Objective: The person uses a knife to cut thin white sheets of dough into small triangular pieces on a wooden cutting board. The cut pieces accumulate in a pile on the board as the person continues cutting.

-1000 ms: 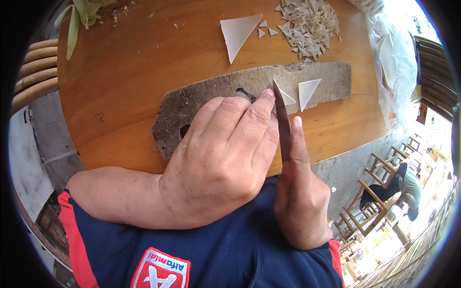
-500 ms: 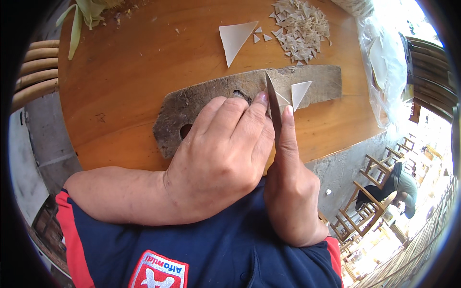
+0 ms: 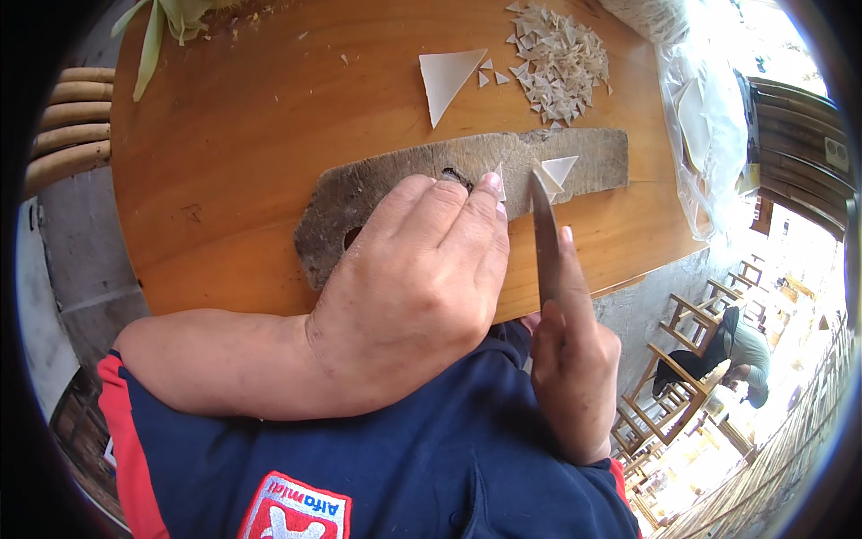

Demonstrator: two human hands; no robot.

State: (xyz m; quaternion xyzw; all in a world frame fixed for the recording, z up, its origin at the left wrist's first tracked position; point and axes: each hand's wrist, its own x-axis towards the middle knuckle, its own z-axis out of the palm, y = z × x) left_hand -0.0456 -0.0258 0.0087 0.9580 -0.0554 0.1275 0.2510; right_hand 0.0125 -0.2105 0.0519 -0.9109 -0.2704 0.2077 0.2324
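Note:
A worn wooden board [image 3: 395, 171] lies across the table in front of me. Bunched fingers of my left hand [image 3: 417, 260] press a thin white piece [image 3: 502, 184] onto it, most of the piece hidden beneath them. My right hand [image 3: 575, 364] grips a knife [image 3: 545, 238], index finger laid along the blade. Its tip touches or sits just over white cut triangles [image 3: 560, 168] on the board, right of my left fingertips. Beyond the board lie a larger white triangle [image 3: 446, 81] and a few small ones.
A heap of small white triangles [image 3: 558, 67] is at the far side of the wooden table [image 3: 242, 162]. Clear plastic bags [image 3: 696, 117] stand along its right edge, pale husks [image 3: 166, 27] at far left. Chairs and another person [image 3: 745, 355] are off to the right.
The knife in my right hand has moved right, away from my left fingertips, to the cut triangles. A gap now separates it from the piece under my left hand, which stays nearly still.

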